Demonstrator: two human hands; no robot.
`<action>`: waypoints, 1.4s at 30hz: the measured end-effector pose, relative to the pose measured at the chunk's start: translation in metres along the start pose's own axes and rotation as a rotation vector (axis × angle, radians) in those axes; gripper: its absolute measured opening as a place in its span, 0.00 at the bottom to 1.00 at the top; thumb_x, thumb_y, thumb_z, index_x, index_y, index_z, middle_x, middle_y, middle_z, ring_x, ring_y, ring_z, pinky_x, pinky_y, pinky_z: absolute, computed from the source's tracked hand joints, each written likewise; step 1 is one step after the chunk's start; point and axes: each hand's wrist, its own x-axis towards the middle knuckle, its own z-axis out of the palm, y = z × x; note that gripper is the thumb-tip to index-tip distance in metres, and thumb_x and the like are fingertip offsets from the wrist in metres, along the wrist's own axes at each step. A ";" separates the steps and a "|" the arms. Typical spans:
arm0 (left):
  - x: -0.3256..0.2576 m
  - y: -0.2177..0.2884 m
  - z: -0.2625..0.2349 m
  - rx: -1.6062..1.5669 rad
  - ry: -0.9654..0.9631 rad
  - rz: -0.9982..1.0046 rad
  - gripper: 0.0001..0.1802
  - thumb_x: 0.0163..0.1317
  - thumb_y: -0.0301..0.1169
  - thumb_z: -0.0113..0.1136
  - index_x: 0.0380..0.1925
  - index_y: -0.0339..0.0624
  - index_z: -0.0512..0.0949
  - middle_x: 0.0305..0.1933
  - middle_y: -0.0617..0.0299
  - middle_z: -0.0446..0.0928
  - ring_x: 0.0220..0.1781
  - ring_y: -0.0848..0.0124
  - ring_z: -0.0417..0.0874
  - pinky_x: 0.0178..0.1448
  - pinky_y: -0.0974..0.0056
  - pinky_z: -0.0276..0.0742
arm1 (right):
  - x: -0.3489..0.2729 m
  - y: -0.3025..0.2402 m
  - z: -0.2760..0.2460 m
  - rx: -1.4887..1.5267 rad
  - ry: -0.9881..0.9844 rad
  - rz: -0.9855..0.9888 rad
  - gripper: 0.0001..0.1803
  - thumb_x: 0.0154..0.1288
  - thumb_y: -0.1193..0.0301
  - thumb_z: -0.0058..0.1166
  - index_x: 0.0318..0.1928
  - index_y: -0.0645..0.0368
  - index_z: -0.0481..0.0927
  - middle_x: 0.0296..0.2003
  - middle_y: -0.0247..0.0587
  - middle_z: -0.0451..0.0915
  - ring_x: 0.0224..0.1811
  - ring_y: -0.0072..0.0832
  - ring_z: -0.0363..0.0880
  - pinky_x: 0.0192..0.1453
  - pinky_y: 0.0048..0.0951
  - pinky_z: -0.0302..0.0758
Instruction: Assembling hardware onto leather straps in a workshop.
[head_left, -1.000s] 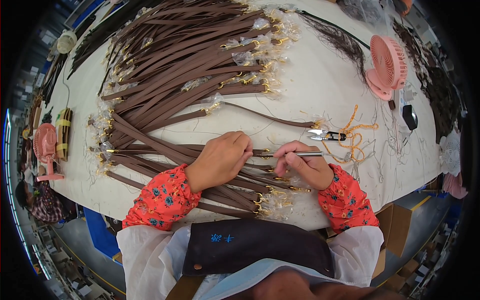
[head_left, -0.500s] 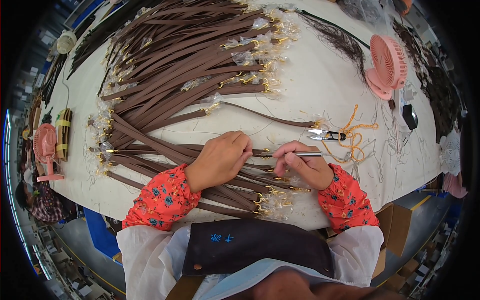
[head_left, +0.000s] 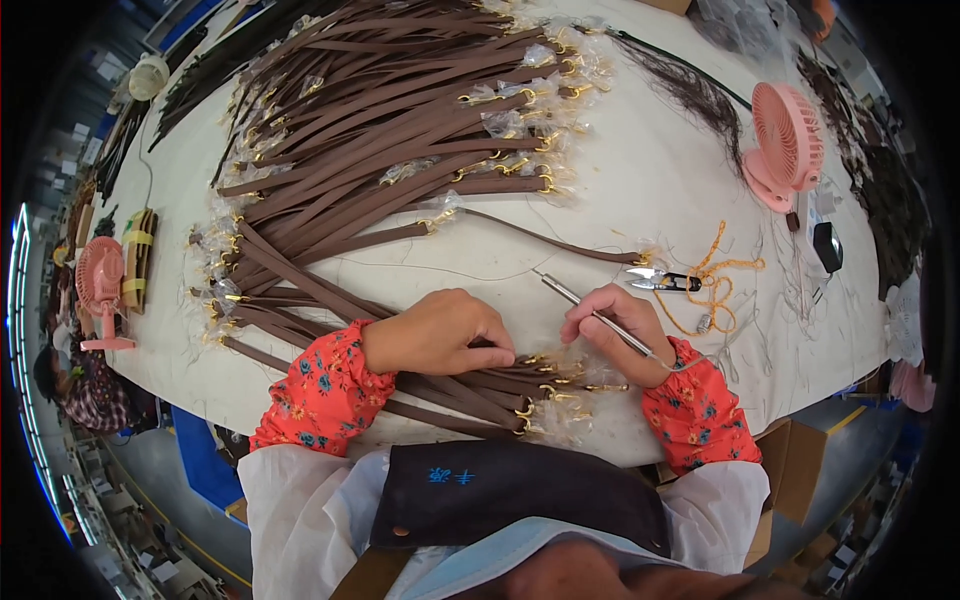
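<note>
My right hand (head_left: pixel 632 322) grips a slim silver pen-shaped tool (head_left: pixel 562 289), its thin tip pointing to the far left and a thin cord trailing from its back end. My left hand (head_left: pixel 440 335) rests over a bundle of brown straps (head_left: pixel 465 400), fingers curled and thumb pressed against them; whatever is between them is hidden. Gold-coloured clasps in clear plastic wrap (head_left: pixel 560 410) cap the bundle's right ends. Beyond my hands lies a large pile of similar brown straps (head_left: pixel 400 110). A single brown strap (head_left: pixel 550 238) lies apart near a pair of thread snips (head_left: pixel 665 280).
An orange cord (head_left: pixel 718 292) is looped beside the snips. Pink fans stand at right (head_left: pixel 787 135) and left (head_left: pixel 100 275). Loose threads lie on the white tabletop (head_left: pixel 640 140). A cardboard box (head_left: pixel 795 470) sits below the table's right edge.
My left hand has come nearer, away from the strap end it was at. The tool in my right hand has swung from nearly level to slanting, its tip off the strap.
</note>
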 end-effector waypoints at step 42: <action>0.024 0.007 0.015 -0.036 0.101 0.038 0.18 0.57 0.20 0.62 0.48 0.43 0.75 0.46 0.55 0.72 0.44 0.52 0.78 0.48 0.55 0.75 | 0.004 0.002 0.000 -0.080 0.223 -0.057 0.16 0.79 0.68 0.39 0.59 0.65 0.66 0.44 0.48 0.80 0.39 0.27 0.81 0.50 0.29 0.76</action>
